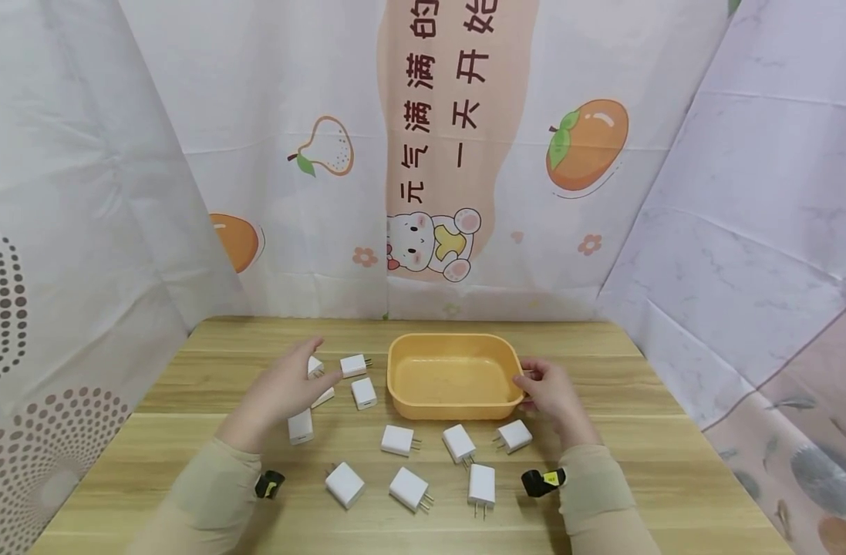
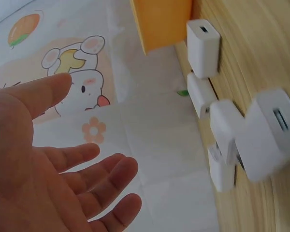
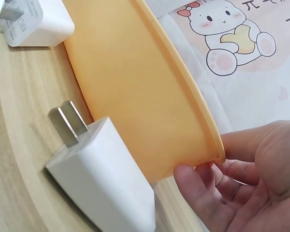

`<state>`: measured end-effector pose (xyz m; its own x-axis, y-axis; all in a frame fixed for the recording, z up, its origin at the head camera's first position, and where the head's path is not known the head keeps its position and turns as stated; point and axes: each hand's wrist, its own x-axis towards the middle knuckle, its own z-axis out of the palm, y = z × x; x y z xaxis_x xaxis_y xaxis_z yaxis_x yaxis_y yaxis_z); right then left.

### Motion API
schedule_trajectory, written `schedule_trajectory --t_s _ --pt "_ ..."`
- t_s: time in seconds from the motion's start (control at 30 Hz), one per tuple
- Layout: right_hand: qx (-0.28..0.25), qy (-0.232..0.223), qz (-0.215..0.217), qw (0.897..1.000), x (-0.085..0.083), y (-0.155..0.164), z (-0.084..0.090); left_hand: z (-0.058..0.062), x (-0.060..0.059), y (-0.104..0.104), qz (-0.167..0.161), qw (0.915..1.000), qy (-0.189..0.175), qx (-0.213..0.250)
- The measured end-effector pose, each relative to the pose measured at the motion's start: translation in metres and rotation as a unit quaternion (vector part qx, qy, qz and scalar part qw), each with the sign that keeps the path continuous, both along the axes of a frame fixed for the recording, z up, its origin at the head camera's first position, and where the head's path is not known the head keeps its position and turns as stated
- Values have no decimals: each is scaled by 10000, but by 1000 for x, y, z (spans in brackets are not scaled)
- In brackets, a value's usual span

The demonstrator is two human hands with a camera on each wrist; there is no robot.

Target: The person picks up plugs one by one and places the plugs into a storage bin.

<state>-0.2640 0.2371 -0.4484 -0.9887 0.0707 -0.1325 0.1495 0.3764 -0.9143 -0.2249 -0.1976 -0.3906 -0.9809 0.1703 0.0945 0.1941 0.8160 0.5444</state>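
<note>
"What's the right hand doing over there?"

"It has thumb and fingers clamped on the right end of the yellow tub, at the rim. The tub sits upright on the wooden surface, toward its far edge."

"And the left hand?"

"Fingers straight and apart, thumb held away from them. It's over on the left, among some white chargers. Three of those are partly covered by it from where I stand, and two more lie between it and the tub."

"Is it touching any of them?"

"I can't tell from here."

"What about the rest?"

"Six more chargers lie on the near side of the tub. Three are just in front of it, and three are closer to the person. Their metal prongs point different ways: the one nearest the right hand has them aimed left, and the one below it has them aimed at the person."

"And behind it all?"

"A pale curtain printed with fruit, small flowers and a white cartoon animal."
</note>
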Motion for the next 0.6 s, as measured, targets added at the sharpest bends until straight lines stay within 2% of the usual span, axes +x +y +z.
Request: schedule_trajectory --t_s 0.13,0.4,0.6 --pt "0 -24 8 10000 1 1 1 -1 0 -8 -87 9994 82 -325" --pt "26 16 51 10000 1 0 2 -9 3 -20 -134 9964 -109 -829" --pt "0 -20 53 10000 -1 0 0 -15 5 -26 -379 9926 -206 -1135"
